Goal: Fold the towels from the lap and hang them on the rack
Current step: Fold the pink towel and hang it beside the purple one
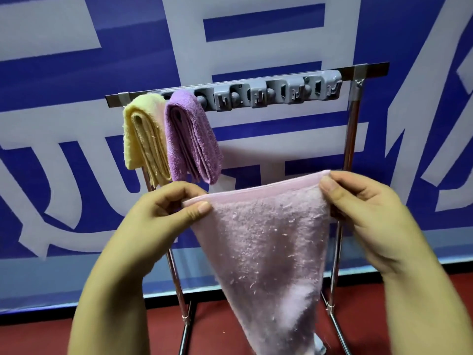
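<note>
**Step in hand: folding towel 3**

Head view. The chrome metal rack with its grey plastic hook strip (277, 94) is the landmark. 2 folded towels already hang at the left end of its top bar: a pale yellow terry towel (143, 139) and, just beside it, a purple terry towel (192, 137). In front of the rack, below the bar, the left hand (163, 213) and right hand (363, 203) each pinch 1 top corner of a pink terry towel (268, 239), which hangs unfolded. Judgement: folding has barely begun. The next move calls for bringing the 2 corners together, halving the towel, then draping it over the bar right of the purple towel.
</note>
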The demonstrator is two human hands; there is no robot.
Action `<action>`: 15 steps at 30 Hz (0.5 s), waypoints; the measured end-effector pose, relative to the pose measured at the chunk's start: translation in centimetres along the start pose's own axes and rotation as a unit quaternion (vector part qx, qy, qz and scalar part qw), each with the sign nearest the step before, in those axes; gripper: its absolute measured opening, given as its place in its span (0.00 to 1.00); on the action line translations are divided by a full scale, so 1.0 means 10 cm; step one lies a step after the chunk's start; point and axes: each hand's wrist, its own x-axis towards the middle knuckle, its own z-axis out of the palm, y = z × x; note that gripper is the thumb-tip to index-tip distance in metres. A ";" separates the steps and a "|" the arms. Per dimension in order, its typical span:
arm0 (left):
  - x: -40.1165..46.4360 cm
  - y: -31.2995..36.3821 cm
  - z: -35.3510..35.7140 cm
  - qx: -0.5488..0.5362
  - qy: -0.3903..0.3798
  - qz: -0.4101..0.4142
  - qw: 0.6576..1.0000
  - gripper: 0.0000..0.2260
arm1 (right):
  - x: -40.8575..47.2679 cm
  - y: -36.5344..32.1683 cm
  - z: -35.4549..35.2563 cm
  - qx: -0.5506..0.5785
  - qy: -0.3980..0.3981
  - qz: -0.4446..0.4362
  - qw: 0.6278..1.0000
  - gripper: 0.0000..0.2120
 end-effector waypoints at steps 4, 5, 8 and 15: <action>-0.07 -0.03 0.04 -0.174 0.031 -0.022 0.984 0.19 | 0.03 0.01 -0.04 0.110 -0.039 0.057 0.992 0.14; -0.08 -0.04 0.07 -0.202 0.035 -0.035 0.978 0.19 | 0.04 0.05 -0.04 0.141 -0.047 0.090 0.985 0.15; -0.08 -0.17 0.23 -0.275 0.068 -0.119 0.952 0.07 | 0.03 0.21 0.00 0.199 -0.040 0.187 0.961 0.15; -0.17 -0.44 0.59 -0.337 0.162 -0.245 0.894 0.11 | -0.10 0.38 0.20 0.112 0.101 0.194 0.969 0.08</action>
